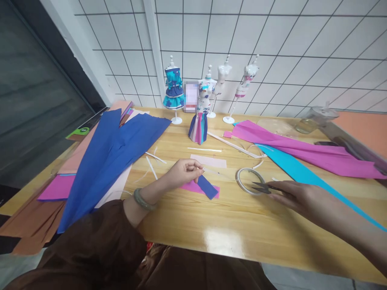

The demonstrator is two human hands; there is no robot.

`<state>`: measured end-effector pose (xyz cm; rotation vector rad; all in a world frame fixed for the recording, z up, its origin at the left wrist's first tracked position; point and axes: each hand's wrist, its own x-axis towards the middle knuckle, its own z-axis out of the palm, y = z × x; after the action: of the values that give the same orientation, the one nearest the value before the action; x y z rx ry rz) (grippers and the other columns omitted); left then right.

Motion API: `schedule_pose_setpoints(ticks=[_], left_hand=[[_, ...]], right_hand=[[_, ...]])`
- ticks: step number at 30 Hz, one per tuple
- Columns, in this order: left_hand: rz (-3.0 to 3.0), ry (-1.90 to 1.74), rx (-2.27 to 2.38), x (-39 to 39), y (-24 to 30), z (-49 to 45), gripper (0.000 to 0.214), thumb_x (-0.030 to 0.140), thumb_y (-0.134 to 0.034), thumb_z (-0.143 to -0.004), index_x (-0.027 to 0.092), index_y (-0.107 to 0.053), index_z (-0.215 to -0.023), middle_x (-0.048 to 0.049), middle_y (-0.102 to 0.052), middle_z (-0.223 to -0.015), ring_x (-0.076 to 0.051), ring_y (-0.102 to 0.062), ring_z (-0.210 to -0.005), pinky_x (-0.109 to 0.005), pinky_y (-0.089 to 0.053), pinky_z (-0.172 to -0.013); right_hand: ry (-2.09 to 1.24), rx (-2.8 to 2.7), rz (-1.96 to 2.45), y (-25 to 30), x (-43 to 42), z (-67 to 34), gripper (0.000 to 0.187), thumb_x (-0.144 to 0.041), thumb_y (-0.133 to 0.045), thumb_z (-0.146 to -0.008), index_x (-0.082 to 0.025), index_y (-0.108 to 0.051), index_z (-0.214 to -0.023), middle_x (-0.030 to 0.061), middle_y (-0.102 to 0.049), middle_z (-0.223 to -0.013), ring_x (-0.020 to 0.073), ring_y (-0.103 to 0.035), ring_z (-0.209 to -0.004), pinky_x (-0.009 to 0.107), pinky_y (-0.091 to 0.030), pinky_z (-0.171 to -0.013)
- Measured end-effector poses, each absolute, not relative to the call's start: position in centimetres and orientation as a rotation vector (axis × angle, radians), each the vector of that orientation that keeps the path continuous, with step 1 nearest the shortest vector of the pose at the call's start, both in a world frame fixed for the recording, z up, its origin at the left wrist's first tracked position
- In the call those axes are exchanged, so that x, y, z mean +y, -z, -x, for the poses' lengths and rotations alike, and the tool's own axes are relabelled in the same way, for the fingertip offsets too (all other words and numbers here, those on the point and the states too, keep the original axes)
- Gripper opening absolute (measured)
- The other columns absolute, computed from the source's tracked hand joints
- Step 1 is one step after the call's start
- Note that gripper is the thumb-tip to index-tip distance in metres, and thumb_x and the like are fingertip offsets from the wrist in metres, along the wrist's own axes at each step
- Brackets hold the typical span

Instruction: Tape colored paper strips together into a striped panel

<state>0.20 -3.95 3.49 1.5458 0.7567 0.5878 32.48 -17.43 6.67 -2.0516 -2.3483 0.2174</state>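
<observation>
The left hand (184, 171) had its grip pinched shut on what looked like a thin pale strip (211, 170), just above the small blue paper piece (208, 187). The right hand (299, 196) gripped small black snips (266, 187), their tips over the white tape ring (238, 178) on the wooden worktop (211, 225).

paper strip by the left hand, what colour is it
Dark blue; the paper strip lies over a magenta piece. The head view shows it best.

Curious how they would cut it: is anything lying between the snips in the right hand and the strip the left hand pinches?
Only a tape ring, flat on the table: the snips in the right hand overlap its rim, toward the strip in the left hand.
</observation>
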Motion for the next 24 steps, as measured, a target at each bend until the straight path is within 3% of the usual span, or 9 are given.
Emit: schedule_pose_setpoints(ticks=[7,15,24], left_hand=[[-1.502,-0.588,0.782,-3.8,-3.5,-0.2,0.025,0.037,-0.061,-0.073,0.014,-0.057,-0.081,0.0026,-0.057,-0.052,-0.004,-0.037,-0.041,-0.017,-0.026,-0.042],[-1.445,-0.602,0.781,-3.4,-3.2,-0.3,0.028,0.038,-0.063,-0.071,0.013,-0.057,-0.082,0.0021,-0.057,-0.052,-0.004,-0.038,-0.040,-0.017,-0.026,-0.041],[-1.366,-0.622,0.780,-3.2,-3.1,-0.3,0.028,0.036,-0.065,-0.070,0.012,-0.056,-0.081,0.0023,-0.056,-0.050,-0.002,-0.034,-0.037,-0.017,-0.023,-0.039]], right_hand=[[0.172,-2.631,1.875,-7.6,-14.7,-29.6,0.038,-0.047,-0.039,-0.087,-0.025,-0.061,-0.109,0.0032,-0.065,-0.074,0.0166,-0.060,-0.055,0.026,-0.036,-0.045],[0.069,-2.768,1.832,-8.5,-12.7,-27.6,0.030,-0.038,-0.041,-0.087,-0.030,-0.058,-0.111,0.0013,-0.066,-0.076,0.0163,-0.059,-0.059,0.025,-0.033,-0.050],[0.032,-2.809,1.869,-9.2,-11.7,-26.7,0.028,-0.037,-0.042,-0.086,-0.032,-0.061,-0.105,-0.0002,-0.064,-0.063,0.0139,-0.056,-0.052,0.023,-0.028,-0.047]])
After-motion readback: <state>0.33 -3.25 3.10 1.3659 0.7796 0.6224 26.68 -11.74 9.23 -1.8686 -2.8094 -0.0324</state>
